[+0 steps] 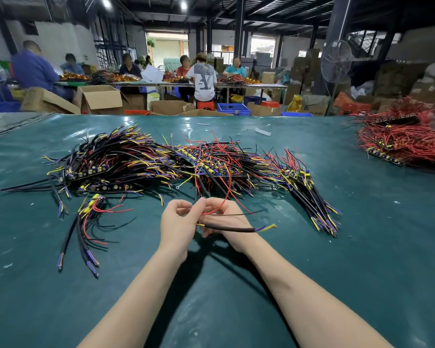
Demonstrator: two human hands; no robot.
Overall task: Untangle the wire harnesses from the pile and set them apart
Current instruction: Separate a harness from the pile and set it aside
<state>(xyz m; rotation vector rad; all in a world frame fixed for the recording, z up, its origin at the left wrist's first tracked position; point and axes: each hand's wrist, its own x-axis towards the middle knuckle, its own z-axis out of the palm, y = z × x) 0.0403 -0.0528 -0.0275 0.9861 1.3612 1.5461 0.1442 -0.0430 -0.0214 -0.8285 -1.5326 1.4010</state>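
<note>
Wire harnesses (pixel 146 159), black-sheathed with red, yellow and blue leads, lie tangled across the frame's centre on the green tabletop (pixel 236 310). Just below, the left hand (pixel 177 222) and right hand (pixel 230 219) pinch 1 black cable (pixel 232 229) and a looping red lead (pixel 227 197) in their fingers.

There are 2 hands (pixel 175 228) (pixel 227 223), perhaps 5 wire piles (pixel 111 156) (pixel 211 159) (pixel 308 189) (pixel 86 217) (pixel 407 139), 1 fan (pixel 335 62).

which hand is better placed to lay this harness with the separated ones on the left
Left, probably. The left hand grips the harness and lies nearer the separated bundle; the right hand, also holding it, would have to cross over. A red wire runs up into the pile.
</note>
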